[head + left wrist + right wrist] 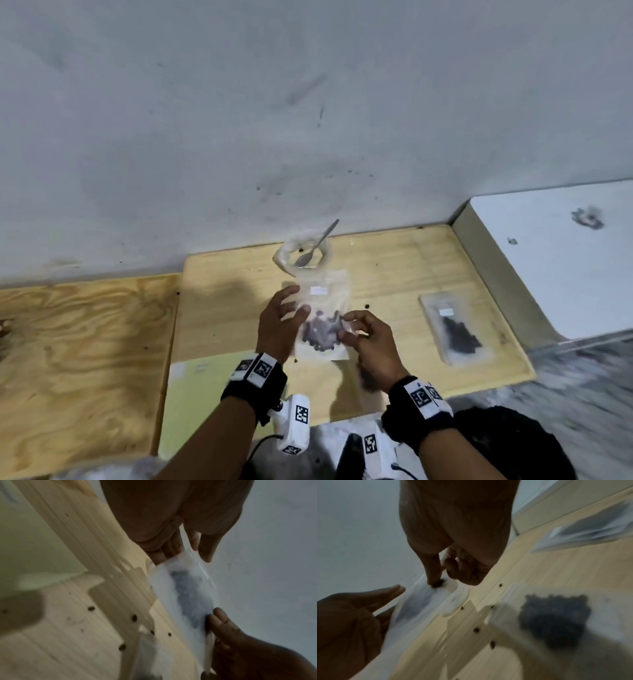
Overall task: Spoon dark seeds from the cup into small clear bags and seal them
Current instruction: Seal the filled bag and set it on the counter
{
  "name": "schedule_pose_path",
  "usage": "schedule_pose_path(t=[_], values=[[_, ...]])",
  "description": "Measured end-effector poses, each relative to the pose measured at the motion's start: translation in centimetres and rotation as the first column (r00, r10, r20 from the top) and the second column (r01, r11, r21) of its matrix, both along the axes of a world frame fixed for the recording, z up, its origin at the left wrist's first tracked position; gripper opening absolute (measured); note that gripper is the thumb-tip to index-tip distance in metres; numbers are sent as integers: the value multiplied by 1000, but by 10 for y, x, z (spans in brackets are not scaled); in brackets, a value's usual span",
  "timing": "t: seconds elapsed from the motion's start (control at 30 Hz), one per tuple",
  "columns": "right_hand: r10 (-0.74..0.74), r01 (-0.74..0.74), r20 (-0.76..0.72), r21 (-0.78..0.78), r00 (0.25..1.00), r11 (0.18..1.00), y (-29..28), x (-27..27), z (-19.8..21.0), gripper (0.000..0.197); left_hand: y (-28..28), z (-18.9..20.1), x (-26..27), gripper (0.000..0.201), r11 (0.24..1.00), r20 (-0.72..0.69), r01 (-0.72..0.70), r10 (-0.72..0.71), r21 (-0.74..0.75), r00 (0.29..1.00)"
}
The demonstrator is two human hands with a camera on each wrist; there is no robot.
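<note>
Clear plastic bag (pixel 323 301) of dark beans (pixel 322 330) hangs mid-frame over the wooden board (pixel 394 274). The left hand (pixel 279 325) clamps its left edge, thumb against straight fingers, and the right hand (pixel 366 339) pinches the right edge. Keep it upright, I'd say, so nothing spills.

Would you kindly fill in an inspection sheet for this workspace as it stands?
Surface: pale wooden board, speckled with marks.
Job's things: clear bag of dark beans, held above the board.
Clutter: second bag lying flat at right; bowl with spoon behind; loose beans.
Hands: left hand and right hand each pinch a side of the bag.
Cables: black cable below the left wrist.
Surroundings: stained wall, plywood left, white tabletop right.
</note>
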State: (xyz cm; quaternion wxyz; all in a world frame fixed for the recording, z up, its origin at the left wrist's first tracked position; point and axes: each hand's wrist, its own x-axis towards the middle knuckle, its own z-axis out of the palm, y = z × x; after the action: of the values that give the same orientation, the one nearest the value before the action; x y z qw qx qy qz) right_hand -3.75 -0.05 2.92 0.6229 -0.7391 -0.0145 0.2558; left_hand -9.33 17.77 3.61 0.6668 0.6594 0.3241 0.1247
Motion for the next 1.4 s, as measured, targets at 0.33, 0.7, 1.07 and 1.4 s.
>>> schedule_pose_path(t=[0.33,0.7,1.07,1.4], values=[[-94,103,43,-460,995,882,-161,88,-24,21,-159,-34,84,23,870,-242,296,-409,-393,880],[69,-5,61,-716,996,699,-241,121,-62,35,-256,-71,127,40,839,-351,324,-492,-438,797],[234,-212,-5,-448,972,869,-173,53,-64,11,-179,-68,63,12,995,-397,92,-68,42,915],[312,-311,-116,-645,943,698,-121,28,-95,31,-140,-87,-4,17,998,-586,-53,34,-16,810]])
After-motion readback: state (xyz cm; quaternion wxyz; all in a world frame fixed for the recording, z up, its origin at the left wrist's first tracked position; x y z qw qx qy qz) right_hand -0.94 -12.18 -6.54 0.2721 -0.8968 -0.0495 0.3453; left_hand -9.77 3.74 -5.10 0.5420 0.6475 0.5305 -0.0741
